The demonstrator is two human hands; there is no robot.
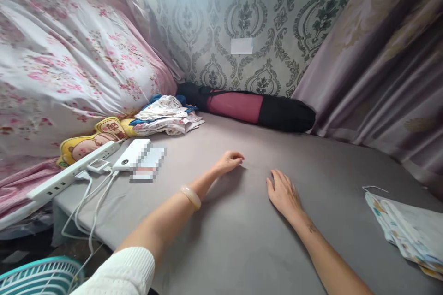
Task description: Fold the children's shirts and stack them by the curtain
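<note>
My left hand (227, 162), with a pale bangle (191, 197) on its wrist, hovers just over the grey sheet (221, 244). Its fingers are loosely bent, and nothing shows in them. Lower and to the right, my right hand (284, 194) rests palm down on the sheet with its fingers stretched out, holding nothing. Off to the right lies a stack of folded printed cloth (408, 230) with a thin white string or hook at its top. A pile of folded clothes (168, 115) sits at the back left.
Left of my hands are a white power strip (72, 173), plugged-in cables (98, 203), a white power bank (133, 154) and a blurred item (148, 165). A black-and-red long bag (238, 106) lies along the wall. A teal basket (44, 267) stands below the left edge.
</note>
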